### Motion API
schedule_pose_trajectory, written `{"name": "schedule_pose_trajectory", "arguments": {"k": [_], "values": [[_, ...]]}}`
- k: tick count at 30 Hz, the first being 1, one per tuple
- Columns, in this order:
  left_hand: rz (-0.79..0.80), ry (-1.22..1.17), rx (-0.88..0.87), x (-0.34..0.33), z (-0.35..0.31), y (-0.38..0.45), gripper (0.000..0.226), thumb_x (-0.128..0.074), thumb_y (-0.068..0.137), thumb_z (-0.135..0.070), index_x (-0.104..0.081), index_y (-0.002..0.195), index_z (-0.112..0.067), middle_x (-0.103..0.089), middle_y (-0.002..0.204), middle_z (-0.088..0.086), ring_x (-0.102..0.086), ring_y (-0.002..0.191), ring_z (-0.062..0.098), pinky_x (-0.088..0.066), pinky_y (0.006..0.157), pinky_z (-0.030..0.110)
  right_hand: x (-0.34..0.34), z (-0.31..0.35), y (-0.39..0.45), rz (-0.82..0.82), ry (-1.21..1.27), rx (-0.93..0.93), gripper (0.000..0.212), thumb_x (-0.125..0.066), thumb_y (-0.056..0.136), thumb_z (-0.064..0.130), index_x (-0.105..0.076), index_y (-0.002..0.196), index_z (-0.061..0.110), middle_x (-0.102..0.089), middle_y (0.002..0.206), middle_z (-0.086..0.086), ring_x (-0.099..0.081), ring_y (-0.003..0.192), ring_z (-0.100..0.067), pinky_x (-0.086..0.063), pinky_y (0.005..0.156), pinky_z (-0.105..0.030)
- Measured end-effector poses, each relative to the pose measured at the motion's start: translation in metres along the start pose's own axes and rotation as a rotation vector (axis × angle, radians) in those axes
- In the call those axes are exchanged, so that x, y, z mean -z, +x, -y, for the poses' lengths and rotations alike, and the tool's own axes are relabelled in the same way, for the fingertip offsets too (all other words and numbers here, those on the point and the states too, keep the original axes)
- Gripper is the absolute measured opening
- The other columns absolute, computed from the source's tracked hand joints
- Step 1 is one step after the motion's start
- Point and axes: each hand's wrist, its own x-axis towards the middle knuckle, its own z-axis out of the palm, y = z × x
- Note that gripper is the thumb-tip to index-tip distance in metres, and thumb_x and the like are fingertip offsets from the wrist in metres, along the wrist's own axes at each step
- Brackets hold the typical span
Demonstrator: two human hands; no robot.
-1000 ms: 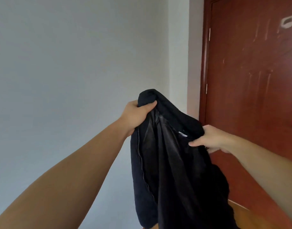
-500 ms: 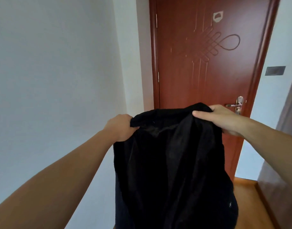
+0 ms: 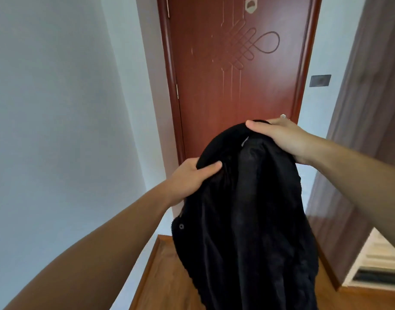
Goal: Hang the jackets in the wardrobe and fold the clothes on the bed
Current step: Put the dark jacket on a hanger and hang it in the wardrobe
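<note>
A black jacket (image 3: 248,209) hangs in the air in front of me, its shiny lining facing me and a snap button at its lower left edge. My left hand (image 3: 189,177) grips its top edge on the left, thumb over the fabric. Higher up, my right hand (image 3: 281,137) holds the collar on the right. The brown wardrobe side (image 3: 359,130) stands at the right, with shelves (image 3: 379,265) showing at the bottom right corner.
A closed red-brown door (image 3: 236,63) with a knot carving stands straight ahead; its handle is mostly hidden behind my right hand. A pale wall (image 3: 57,108) fills the left. A dark switch plate (image 3: 320,80) sits right of the door. Wooden floor (image 3: 165,276) lies below.
The view has swung right, from the bare wall to the door and the wardrobe side. Both hands keep their hold on the jacket; the right hand now sits higher than the left.
</note>
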Motion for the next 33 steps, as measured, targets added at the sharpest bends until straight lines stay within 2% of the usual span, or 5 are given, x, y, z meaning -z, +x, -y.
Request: {"name": "schedule_pose_trajectory", "arguments": {"k": [4, 15, 20, 28, 33], "values": [[0.024, -0.121, -0.131, -0.006, -0.057, 0.014, 0.027, -0.059, 0.093, -0.041, -0.078, 0.085, -0.023, -0.076, 0.096, 0.002, -0.072, 0.092, 0.017, -0.057, 0.084, 0.029, 0.025, -0.037, -0.018, -0.023, -0.177, -0.099, 0.041, -0.055, 0.077, 0.074, -0.066, 0.097, 0.039, -0.069, 0.087, 0.021, -0.066, 0.082, -0.002, -0.047, 0.077, -0.026], [0.127, 0.143, -0.119, -0.050, -0.100, 0.039, 0.052, -0.062, 0.088, -0.049, -0.066, 0.097, 0.002, -0.072, 0.094, 0.016, -0.071, 0.089, 0.029, -0.052, 0.089, 0.041, 0.032, -0.095, -0.047, 0.138, 0.194, -0.149, 0.054, -0.050, 0.081, 0.028, -0.059, 0.121, -0.006, -0.060, 0.114, -0.030, -0.058, 0.110, -0.041, -0.039, 0.105, -0.050], [0.170, 0.286, -0.119, -0.023, -0.089, 0.035, 0.062, -0.061, 0.079, -0.059, -0.062, 0.089, 0.002, -0.065, 0.081, 0.004, -0.067, 0.077, 0.020, -0.050, 0.080, 0.035, 0.023, -0.108, -0.038, 0.318, -0.143, -0.299, 0.038, -0.056, 0.086, 0.058, -0.069, 0.115, 0.036, -0.067, 0.119, 0.019, -0.058, 0.116, -0.003, -0.040, 0.108, -0.038], [0.129, 0.367, -0.245, 0.014, -0.084, 0.016, 0.048, -0.057, 0.081, -0.059, -0.051, 0.064, -0.014, -0.052, 0.064, -0.007, -0.054, 0.060, 0.007, -0.044, 0.058, 0.011, -0.033, -0.092, -0.015, 0.555, -0.335, -0.334, 0.046, -0.049, 0.099, 0.007, -0.069, 0.094, 0.048, -0.068, 0.107, 0.025, -0.061, 0.099, 0.014, -0.045, 0.081, -0.006], [0.038, 0.354, -0.199, 0.052, -0.068, 0.003, 0.053, -0.057, 0.085, -0.057, -0.065, 0.091, -0.005, -0.068, 0.080, 0.003, -0.067, 0.075, 0.011, -0.054, 0.075, 0.023, -0.057, -0.107, -0.011, 0.426, -0.293, -0.184, 0.021, -0.058, 0.097, 0.023, -0.074, 0.098, 0.036, -0.072, 0.107, 0.017, -0.063, 0.104, 0.003, -0.046, 0.101, -0.026]]}}
